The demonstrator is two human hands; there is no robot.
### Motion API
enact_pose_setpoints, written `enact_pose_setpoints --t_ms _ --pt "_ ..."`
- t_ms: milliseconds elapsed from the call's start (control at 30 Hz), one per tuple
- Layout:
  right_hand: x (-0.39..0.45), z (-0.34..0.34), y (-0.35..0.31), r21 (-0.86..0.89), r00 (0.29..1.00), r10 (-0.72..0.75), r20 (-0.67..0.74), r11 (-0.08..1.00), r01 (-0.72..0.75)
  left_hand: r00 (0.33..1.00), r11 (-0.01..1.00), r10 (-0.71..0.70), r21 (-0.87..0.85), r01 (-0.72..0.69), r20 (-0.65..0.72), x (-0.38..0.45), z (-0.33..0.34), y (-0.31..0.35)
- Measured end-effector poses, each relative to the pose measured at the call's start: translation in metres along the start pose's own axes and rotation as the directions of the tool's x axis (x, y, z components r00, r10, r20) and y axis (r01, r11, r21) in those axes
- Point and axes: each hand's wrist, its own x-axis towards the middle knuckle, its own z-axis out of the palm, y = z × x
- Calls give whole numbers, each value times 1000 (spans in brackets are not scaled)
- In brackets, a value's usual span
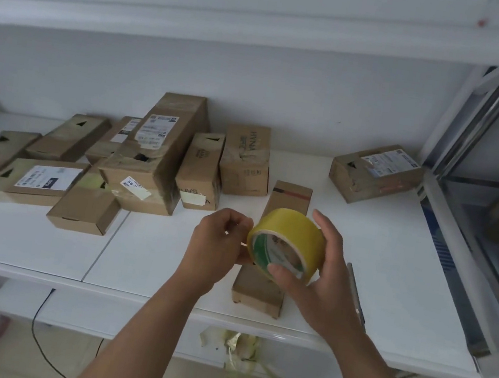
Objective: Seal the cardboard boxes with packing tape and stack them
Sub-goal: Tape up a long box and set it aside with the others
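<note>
Two hands work the yellow roll of packing tape [287, 243]: my right hand [319, 277] curls round its rim, thumb at the near edge, and my left hand [220, 242] pinches at the roll's nine o'clock side, probably at the loose end. Directly beneath lies the long narrow brown cardboard box [278, 248] on the white table [390, 274], its far end at twelve o'clock. I judge I should peel steadily, keep the strip flat and centred on the seam. Other brown boxes [149, 157] crowd at ten o'clock, one more [373, 175] at one o'clock.
</note>
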Motion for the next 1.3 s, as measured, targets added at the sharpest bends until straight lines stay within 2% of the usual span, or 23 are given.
enact_pose_setpoints --t_ms 100,233,367,467,600,733,900,1000,1100,1200,1300 --pt "2 4 10 -25 991 -81 -107 997 79 1000 1000 -2 30 1 14 -1 3 -3" --pt "8 -10 18 -208 974 -226 -7 953 219 998 980 60 189 -61 12 2 3 -12" --pt "16 -35 25 -348 963 -145 226 912 219 999 979 52 200 -48 -16 9 -2 -13" --pt "24 -49 25 -393 939 -82 334 894 218 999 977 34 210 -35 6 13 -3 -11" --pt "32 -63 27 -599 884 107 455 772 214 997 978 55 206 -44 -51 26 -14 -4" --pt "30 -68 35 -620 868 185 460 767 165 997 982 -24 187 10 73 31 -18 -2" --pt "30 -63 46 -514 931 83 354 849 120 989 989 -131 73 126 66 39 -13 -13" --pt "29 -66 50 -526 931 118 345 846 87 987 982 -139 138 128 74 39 -7 -30" --pt "25 -71 48 -599 901 205 383 797 74 993 966 -103 243 88 50 39 2 -45" --pt "20 -67 43 -608 872 272 406 793 35 995 944 -94 320 80 28 39 8 -53" --pt "20 -60 43 -640 887 268 375 768 38 999 941 -45 337 38 12 39 12 -60"
